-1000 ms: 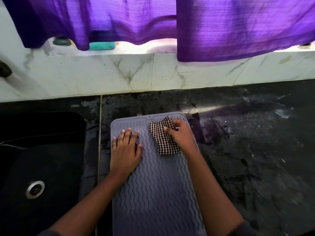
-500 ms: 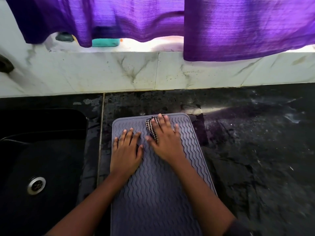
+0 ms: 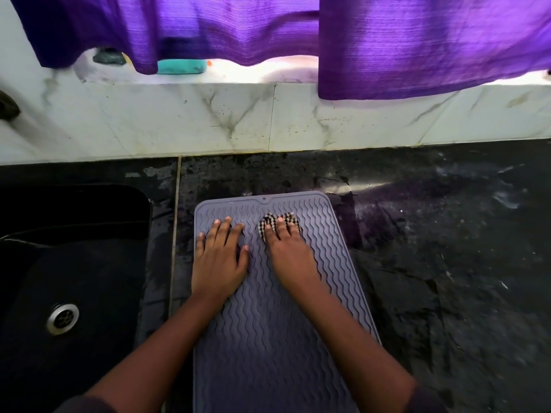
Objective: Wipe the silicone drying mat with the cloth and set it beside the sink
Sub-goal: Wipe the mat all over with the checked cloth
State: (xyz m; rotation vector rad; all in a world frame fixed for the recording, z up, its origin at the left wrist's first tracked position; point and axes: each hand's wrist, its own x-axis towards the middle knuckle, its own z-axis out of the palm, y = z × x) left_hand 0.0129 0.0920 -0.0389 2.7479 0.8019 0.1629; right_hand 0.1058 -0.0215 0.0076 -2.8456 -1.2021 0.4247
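Note:
A grey silicone drying mat [image 3: 268, 338] with wavy ridges lies flat on the dark counter, just right of the black sink [image 3: 74, 263]. My left hand [image 3: 219, 257] rests flat on the mat's far left part, fingers spread, holding nothing. My right hand [image 3: 287, 251] presses down on a black-and-white checked cloth [image 3: 269, 222] near the mat's far middle. Most of the cloth is hidden under my fingers; only its far edge shows.
The sink has a metal drain [image 3: 62, 318]. A white marble backsplash [image 3: 268, 120] rises behind the counter, with purple curtains [image 3: 417, 46] hanging over a sill that holds a teal soap bar [image 3: 182, 67]. Wet dark counter [image 3: 447, 263] stretches to the right.
My right hand has gone from gripping the cloth at the mat's far right corner to pressing it flat near the far middle, bunching it under my fingers. My left hand has stayed put.

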